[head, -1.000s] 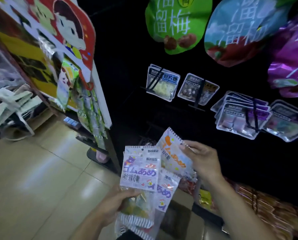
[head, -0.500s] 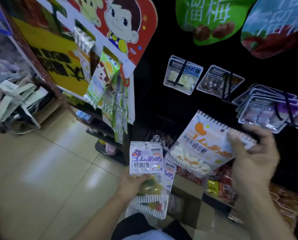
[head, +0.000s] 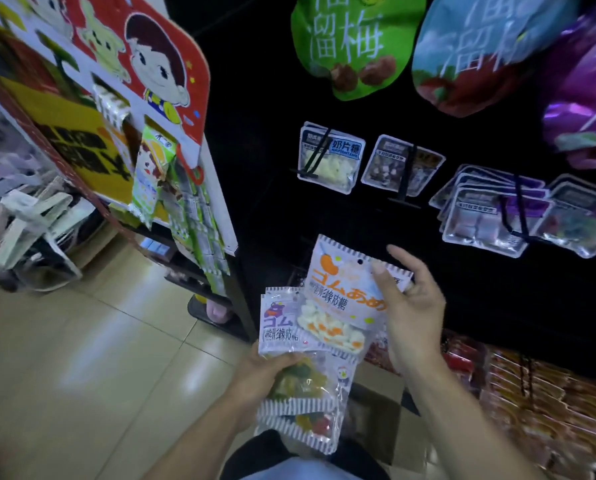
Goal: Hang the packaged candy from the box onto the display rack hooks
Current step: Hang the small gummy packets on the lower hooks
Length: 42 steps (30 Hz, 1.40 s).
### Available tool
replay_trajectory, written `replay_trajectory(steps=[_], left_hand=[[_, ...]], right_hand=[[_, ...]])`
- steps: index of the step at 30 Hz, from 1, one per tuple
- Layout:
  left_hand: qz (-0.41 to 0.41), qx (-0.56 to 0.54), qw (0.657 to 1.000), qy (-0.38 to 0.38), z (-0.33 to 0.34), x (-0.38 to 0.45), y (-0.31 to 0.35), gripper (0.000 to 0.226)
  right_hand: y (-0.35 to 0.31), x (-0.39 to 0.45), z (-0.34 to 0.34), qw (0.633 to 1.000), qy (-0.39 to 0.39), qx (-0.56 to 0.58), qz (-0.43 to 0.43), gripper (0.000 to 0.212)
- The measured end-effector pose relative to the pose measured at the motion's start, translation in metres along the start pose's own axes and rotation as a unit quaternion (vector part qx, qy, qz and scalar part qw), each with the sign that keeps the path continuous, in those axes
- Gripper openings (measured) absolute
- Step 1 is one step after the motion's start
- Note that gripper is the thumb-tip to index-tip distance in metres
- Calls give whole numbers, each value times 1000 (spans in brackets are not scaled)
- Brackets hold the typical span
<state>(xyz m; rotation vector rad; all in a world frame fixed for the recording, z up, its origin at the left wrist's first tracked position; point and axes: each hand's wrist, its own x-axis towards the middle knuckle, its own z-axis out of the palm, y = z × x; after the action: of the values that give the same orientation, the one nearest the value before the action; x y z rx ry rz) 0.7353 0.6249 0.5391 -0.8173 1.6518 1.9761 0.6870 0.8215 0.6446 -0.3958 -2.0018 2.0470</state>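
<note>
My right hand [head: 412,306] pinches the top right corner of one white gummy candy packet [head: 341,299] with an orange print and a hang hole near its top edge. That packet is tilted and overlaps a small stack of gummy packets [head: 296,375], which my left hand [head: 265,375] grips from the left side. Above and to the right, the dark display rack carries hooks [head: 405,178] with clear candy pouches hanging on them. The cardboard box [head: 383,386] sits low between my arms, mostly hidden behind the packets.
A cardboard stand with a cartoon figure [head: 158,81] and green sachets hangs at left. Large green, blue and purple bags [head: 355,39] hang at the top. Red snack packs [head: 532,393] fill the low shelf at right. Tiled floor lies at left.
My right hand has brought the orange-print packet lower and nearer the stack in my left hand. The view has shifted slightly to the right and up.
</note>
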Motion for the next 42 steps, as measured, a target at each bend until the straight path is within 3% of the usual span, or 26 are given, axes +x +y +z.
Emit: replay_trajectory(steps=[3,5,10,12,15,18,20,23,29,33,37,42], left_hand=[[-3,-3,1000,24,11,0,-5,31],[-18,3,999,42,15,1,-12,32],[-85,-2,990,113,1,3,-47,43],[-106,-9,983,152,-8,2,-61,43],[-107,-19,977,183,-19,0,-70,40],[-101,-33,979,174,-25,-1,-71,33],[-97,-40,979,175,-29,-2,-68,34],[-94,-46,981,161,-35,-1,-59,37],[-73,-38,987,137,-49,9,-42,35],[-65,-34,990,120,-55,16,-32,40],[-63,-18,993,94,-61,19,-27,36],[-64,-14,995,72,-64,25,-22,33]], right_hand=[[19,-5,-8,994,-107,-21,28,32],[35,-11,-13,989,-137,-48,38,43],[65,0,-32,990,-89,-70,79,37],[71,8,-38,982,-85,-147,87,42],[87,25,-37,948,-139,-261,114,29],[107,37,-19,893,-203,-377,138,47],[123,44,-2,871,-224,-413,143,45],[136,56,27,867,-243,-418,117,22],[143,104,67,811,-262,-521,52,32],[143,128,81,805,-269,-528,42,22],[155,141,88,822,-252,-509,39,17],[165,150,94,830,-248,-496,54,21]])
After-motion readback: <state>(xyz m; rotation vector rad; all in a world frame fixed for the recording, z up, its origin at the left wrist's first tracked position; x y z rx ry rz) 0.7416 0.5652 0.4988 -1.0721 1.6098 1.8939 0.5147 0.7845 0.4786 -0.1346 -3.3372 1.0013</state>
